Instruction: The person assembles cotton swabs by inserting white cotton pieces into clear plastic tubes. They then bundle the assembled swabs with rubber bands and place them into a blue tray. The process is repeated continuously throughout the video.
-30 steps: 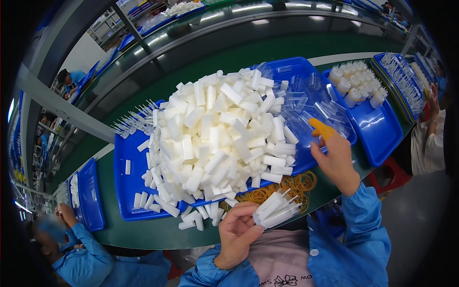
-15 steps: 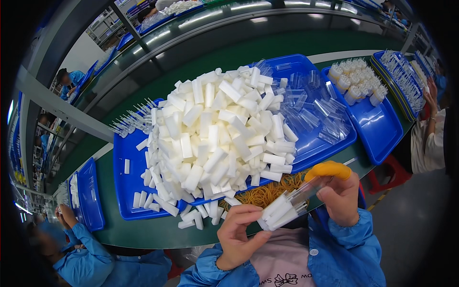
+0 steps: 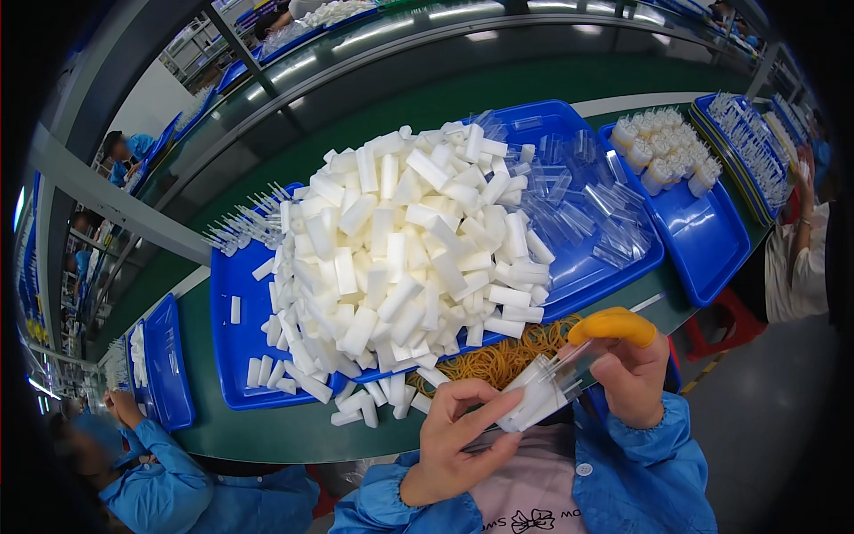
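In front of my chest, my left hand (image 3: 458, 440) pinches one end of a bundle of white foam-like rods (image 3: 534, 396) with clear stems sticking out of it. My right hand (image 3: 633, 374), with a yellow covering (image 3: 616, 327) on its fingers, grips a clear plastic sleeve (image 3: 580, 358) at the bundle's other end. Where the sleeve meets the bundle, I cannot tell how far one sits in the other. Just beyond my hands, a large heap of white rods (image 3: 391, 240) covers most of a blue tray (image 3: 240, 356).
Yellow rubber bands (image 3: 503, 356) lie between the heap and my hands. Clear sleeves (image 3: 569, 196) fill the tray's right part. Bundled white pieces (image 3: 663, 147) stand in another blue tray (image 3: 712, 258) at the right. Co-workers sit left (image 3: 169, 481) and right (image 3: 801, 258).
My left hand and the bundle have shifted slightly right and up, toward my right hand. Less of the clear sleeve shows free between the hands.
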The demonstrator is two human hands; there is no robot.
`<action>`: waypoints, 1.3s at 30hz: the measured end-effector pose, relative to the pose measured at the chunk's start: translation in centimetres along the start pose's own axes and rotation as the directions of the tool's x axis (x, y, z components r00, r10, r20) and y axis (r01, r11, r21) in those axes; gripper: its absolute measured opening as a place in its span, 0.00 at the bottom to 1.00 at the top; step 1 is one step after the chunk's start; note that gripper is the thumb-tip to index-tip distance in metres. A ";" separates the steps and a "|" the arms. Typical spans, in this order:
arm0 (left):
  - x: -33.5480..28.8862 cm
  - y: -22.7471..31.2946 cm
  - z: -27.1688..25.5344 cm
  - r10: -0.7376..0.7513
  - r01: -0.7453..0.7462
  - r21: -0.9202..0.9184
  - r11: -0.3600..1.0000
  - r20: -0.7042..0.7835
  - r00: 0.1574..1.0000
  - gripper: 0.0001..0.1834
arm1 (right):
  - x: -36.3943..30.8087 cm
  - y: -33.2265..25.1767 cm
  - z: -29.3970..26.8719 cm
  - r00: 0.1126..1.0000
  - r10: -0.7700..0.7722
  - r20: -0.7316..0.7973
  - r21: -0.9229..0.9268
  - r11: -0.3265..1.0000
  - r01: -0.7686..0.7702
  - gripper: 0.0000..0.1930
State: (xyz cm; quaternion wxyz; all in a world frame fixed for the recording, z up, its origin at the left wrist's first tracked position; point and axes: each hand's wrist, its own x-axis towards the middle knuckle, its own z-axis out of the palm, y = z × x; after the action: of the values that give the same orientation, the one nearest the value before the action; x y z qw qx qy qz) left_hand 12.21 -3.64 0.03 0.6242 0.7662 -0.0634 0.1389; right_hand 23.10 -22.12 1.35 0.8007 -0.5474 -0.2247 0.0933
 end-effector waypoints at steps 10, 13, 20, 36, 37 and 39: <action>-0.2 0.2 -0.2 0.034 -0.043 0.090 0.995 0.092 0.995 0.24 | 0.2 -1.1 -0.5 0.991 0.019 0.131 -0.183 0.983 0.005 0.14; -0.4 -0.5 0.4 0.058 -0.058 0.013 0.998 0.032 0.998 0.31 | 0.1 -0.6 -0.4 0.993 -0.021 0.116 -0.182 0.982 0.042 0.14; 0.7 -0.3 1.0 -0.230 0.317 -0.571 0.757 0.221 0.948 0.56 | 0.3 -0.1 -0.5 0.984 -0.003 0.180 -0.157 0.987 0.032 0.14; -0.4 -1.9 1.2 -0.305 0.630 -0.776 -0.019 0.605 0.736 0.33 | -0.5 -0.9 2.4 0.865 0.088 0.495 -0.631 0.721 0.288 0.46; -0.5 -2.1 1.1 -0.282 0.629 -0.777 -0.032 0.611 0.740 0.33 | -0.7 -0.8 2.6 0.877 0.082 0.473 -0.638 0.718 0.277 0.44; -0.3 -1.9 1.0 -0.296 0.622 -0.781 -0.049 0.606 0.738 0.33 | -1.0 -0.3 2.7 0.885 0.074 0.460 -0.632 0.727 0.268 0.41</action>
State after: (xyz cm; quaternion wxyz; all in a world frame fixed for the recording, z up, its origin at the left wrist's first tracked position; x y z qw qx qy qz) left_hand 12.53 -4.23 -2.05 0.9525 0.1588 0.0480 -0.2555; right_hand 20.93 -20.39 2.17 0.4724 -0.7511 -0.4530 0.0863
